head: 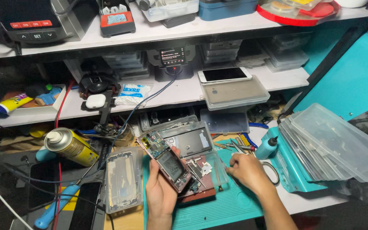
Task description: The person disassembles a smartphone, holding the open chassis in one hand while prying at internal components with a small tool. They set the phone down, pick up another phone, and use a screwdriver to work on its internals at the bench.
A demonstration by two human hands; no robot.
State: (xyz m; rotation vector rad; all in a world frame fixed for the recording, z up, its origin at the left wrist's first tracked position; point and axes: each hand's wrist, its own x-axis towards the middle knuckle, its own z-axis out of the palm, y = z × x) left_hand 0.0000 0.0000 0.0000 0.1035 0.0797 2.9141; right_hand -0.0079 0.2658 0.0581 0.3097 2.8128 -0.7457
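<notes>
My left hand (160, 191) grips an opened smartphone (163, 161) with its back removed, so the circuit board and dark battery show; it is tilted up over a teal work mat (218, 206). My right hand (247, 170) rests on the mat to the right, fingers curled near the tweezers and small tools (235, 147); whether it pinches anything is unclear. Between the hands lies a clear plastic tray (201, 159) with phone parts and a reddish back cover.
A yellow spray can (71, 146) lies at the left, with a clear case (123, 179) and a dark phone (86, 204) below it. A blue bottle (269, 147) and stacked clear plastic boxes (333, 142) are on the right. Shelves behind hold phones, boxes, cables.
</notes>
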